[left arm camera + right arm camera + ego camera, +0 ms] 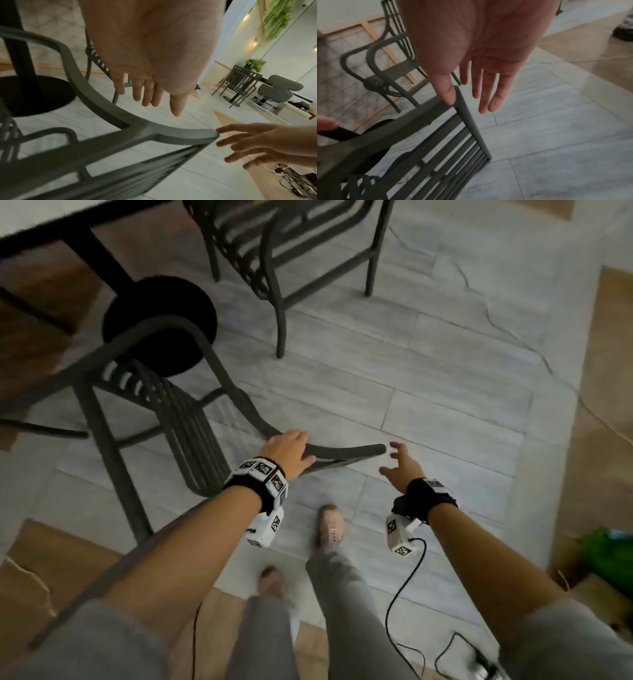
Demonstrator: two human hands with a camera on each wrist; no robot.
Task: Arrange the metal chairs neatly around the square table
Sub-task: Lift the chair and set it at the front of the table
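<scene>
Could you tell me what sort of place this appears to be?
Probably a café or restaurant seating area: matching metal chairs stand around a pedestal table on tiled floor, and the left wrist view shows another table set and wall greenery beyond.

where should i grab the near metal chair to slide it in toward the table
Probably the curved top rail of the near chair, from behind. It runs wide across the backrest, at hand level. The left hand rests on it with straight fingers; the right hand is open at its free end, so one hand could curl over each side.
</scene>
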